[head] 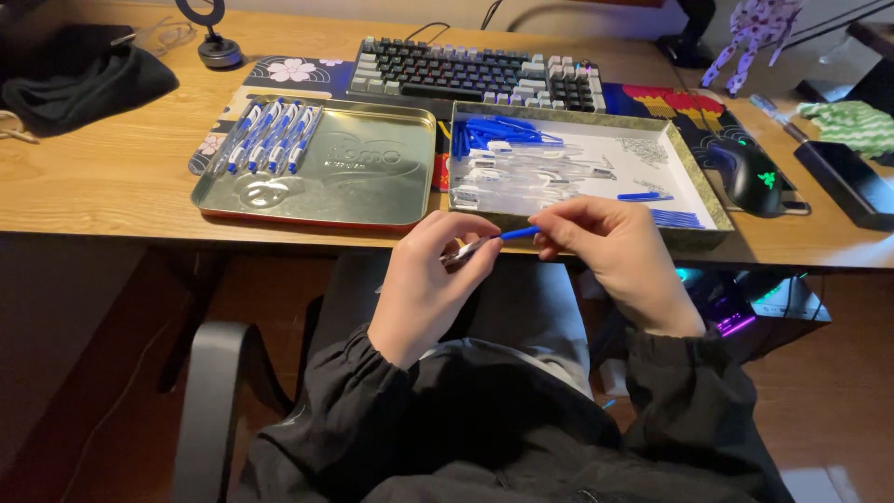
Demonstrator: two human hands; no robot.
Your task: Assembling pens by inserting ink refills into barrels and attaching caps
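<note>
just in front of the white tray, your left hand grips the clear pen barrel while your right hand pinches its blue end piece; hold both in line and press straight.

Both forearms reach forward from the near edge of the scene, clad in dark sleeves gathered at the wrists. The left hand sits left of centre, its back turned toward the camera, fingers curled inward and thumb and forefinger pinched together at the top. The right hand sits just to its right, slightly farther out, knuckles up, fingertips bent and pinched toward the left hand. The two hands' fingertips lie near each other, not touching.
</note>
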